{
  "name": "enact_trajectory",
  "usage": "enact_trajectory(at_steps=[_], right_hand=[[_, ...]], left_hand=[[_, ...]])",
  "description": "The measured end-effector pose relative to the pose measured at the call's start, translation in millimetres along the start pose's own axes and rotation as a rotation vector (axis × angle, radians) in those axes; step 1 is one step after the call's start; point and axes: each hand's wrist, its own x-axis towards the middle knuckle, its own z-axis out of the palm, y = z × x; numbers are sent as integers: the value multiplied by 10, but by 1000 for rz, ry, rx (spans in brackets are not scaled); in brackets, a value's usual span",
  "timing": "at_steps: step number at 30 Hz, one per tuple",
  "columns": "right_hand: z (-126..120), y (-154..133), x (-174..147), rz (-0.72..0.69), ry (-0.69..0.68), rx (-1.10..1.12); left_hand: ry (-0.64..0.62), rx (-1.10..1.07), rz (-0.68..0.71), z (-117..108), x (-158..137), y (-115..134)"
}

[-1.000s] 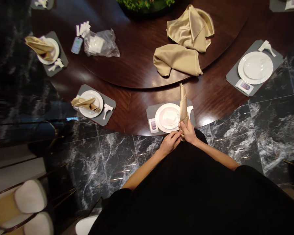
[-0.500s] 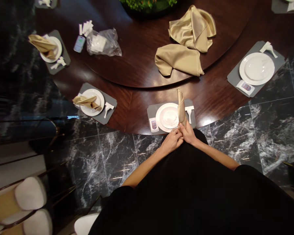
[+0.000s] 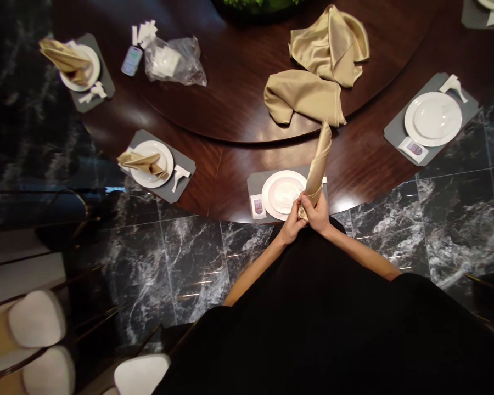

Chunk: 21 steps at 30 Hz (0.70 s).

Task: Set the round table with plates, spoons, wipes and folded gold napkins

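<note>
A gold cloth napkin [image 3: 319,162], rolled into a pointed tube, tilts up and to the right between my hands. My left hand [image 3: 293,222] is closed on its lower end. Wrapped round the roll a little higher is my right hand [image 3: 318,213]. Just beyond lies a white plate [image 3: 274,195] on a grey placemat [image 3: 255,180], with a small printed packet [image 3: 257,206] at its left. The napkin and my right hand hide most of the spoon and its rest on the right side.
Two loose gold napkins [image 3: 307,99] lie on the turntable [image 3: 230,104], near a clear plastic bag [image 3: 181,60] and a phone [image 3: 132,60]. Folded napkins stand on plates [image 3: 164,156] to the left. Another plate [image 3: 434,118] is at the right. White chairs [image 3: 37,318] stand lower left.
The rolled napkin has risen and leaned further right, with more of its length showing. My right hand has shifted slightly up, and my left hand has turned around its lower end.
</note>
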Motion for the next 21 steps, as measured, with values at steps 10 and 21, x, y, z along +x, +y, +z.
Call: enact_trajectory(at_steps=[10,21], right_hand=[[-13,-320,-19,-132,-107,-12],[133,-893,209,-233,-25,116]], left_hand=[[30,0,21,-262,-45,-65],[-92,-83,-76,-115,-21,-60]])
